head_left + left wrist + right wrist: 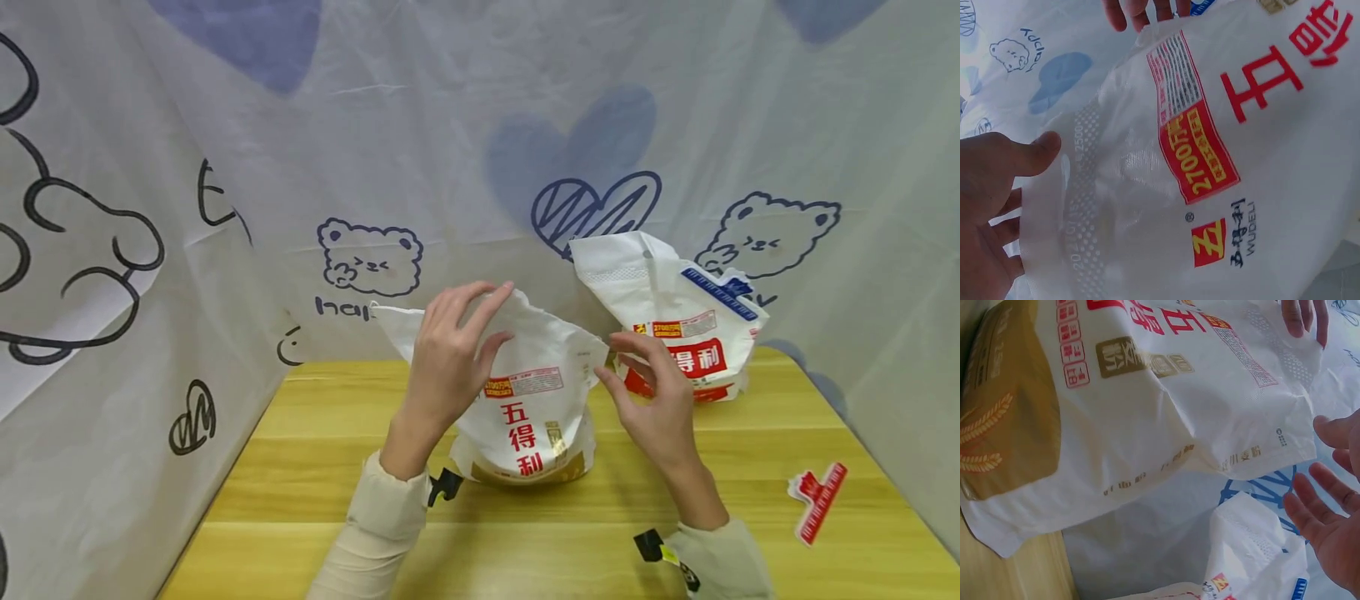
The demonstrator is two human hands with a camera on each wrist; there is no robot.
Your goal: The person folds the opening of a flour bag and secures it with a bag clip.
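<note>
A white flour bag (543,412) with red characters and a gold base stands on the table, its top edge raised. My left hand (448,354) grips that top edge; in the left wrist view the thumb (1044,153) lies on the near face and the fingers are behind the bag. My right hand (660,404) is beside the bag's top right corner. In the right wrist view its fingers (1329,506) are spread and apart from the corner, holding nothing.
Behind to the right stands a second white flour bag (637,287), its folded top held by a blue clip (720,293). A red clip (821,504) lies on the wooden table (300,492) at the right. A printed curtain (465,167) hangs behind the table.
</note>
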